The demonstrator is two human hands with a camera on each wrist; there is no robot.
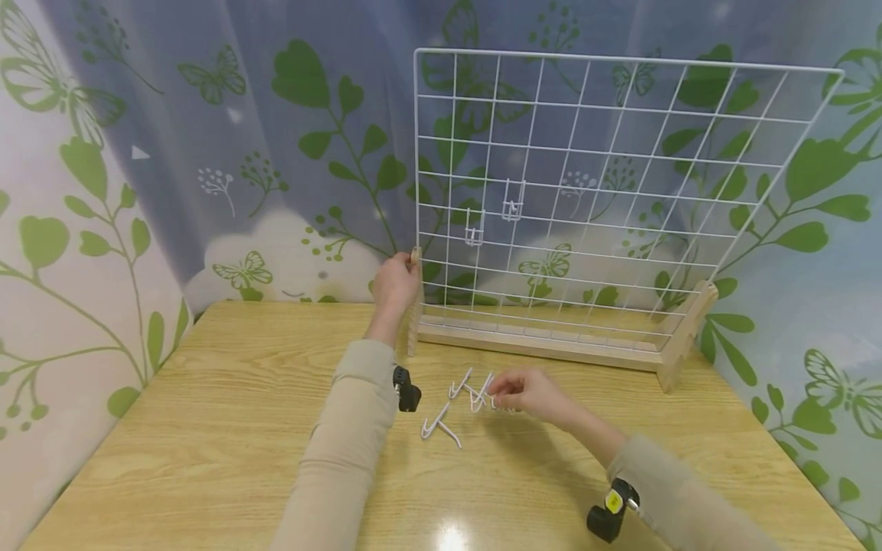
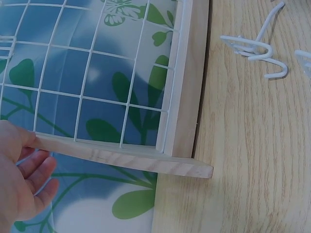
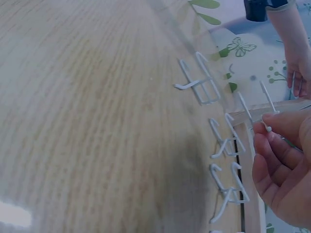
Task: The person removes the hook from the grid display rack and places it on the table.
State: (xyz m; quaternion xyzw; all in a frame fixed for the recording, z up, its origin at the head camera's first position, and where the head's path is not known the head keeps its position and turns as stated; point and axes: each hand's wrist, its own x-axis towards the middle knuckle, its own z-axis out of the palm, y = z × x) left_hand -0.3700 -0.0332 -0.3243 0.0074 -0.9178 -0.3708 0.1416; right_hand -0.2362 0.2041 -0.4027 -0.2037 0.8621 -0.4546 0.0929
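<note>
While one wire grid panel (image 1: 594,187) stands upright in its wooden stand, two hands occupy positions at and before it. The stand comprises one crossbar (image 1: 537,342) running along the panel's lower edge and two side supports, the left support (image 2: 131,164) and the right support (image 1: 689,334), one at each end of the panel. At the panel's left edge, the left hand (image 1: 396,285) grasps the upper end of the left support between thumb and fingers. In front of the panel, the right hand (image 3: 286,167) pinches one held hook (image 3: 246,108), white and double-pronged, between thumb and fingertips, clear of the wires. Two hung hooks (image 1: 512,209) are seated on the left part of the panel, one higher and farther right than the other. At least three loose hooks (image 1: 441,425) lie on the table (image 1: 241,459) in front of the panel; part of a further white piece shows at the lower border of the right wrist view, so the exact total cannot be told. Two wrist cameras (image 1: 407,390), one per wrist, are worn in front of the panel. Behind the panel hangs one curtain (image 1: 358,99) printed with green leaves and butterflies.
</note>
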